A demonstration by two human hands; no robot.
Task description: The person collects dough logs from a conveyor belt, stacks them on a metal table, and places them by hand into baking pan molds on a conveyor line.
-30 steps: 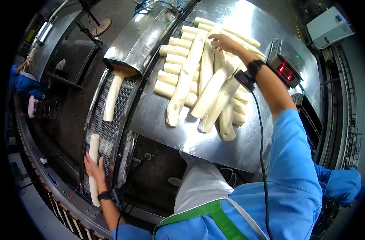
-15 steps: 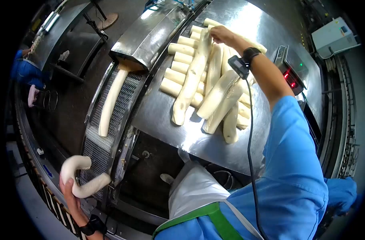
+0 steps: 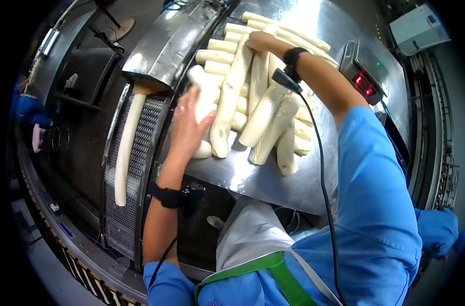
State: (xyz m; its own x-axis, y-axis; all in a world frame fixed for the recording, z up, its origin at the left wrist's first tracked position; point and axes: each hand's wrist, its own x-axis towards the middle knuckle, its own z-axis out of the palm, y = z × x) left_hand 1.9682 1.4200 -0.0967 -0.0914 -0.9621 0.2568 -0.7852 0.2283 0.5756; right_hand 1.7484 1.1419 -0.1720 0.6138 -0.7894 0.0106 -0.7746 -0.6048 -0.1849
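Observation:
Over the left edge of the metal table [image 3: 191,171], my left hand [image 3: 186,125] is closed around a bent dough log [image 3: 206,92]. Part of that log is hidden behind the hand. My right hand [image 3: 258,42] has its fingers curled at the upper end of a long dough log [image 3: 231,94], which lies slanting across the pile. Under and beside it are several shorter logs, such as a dough log [image 3: 214,56] in the row at the left. More thick logs, one a dough log [image 3: 265,115], lie to the right, below my right wrist.
Left of the table runs a mesh conveyor [image 3: 121,229], with one dough log [image 3: 128,153] coming out from under a metal hood [image 3: 161,46]. A scale with red digits [image 3: 364,81] stands at the table's right. A black cable [image 3: 321,178] hangs from my right wrist. Blue-sleeved people show at both sides.
My left hand has carried the bent dough log from over the conveyor up and right to the table. The conveyor's log has travelled further down. My right hand stays by the long log's upper end.

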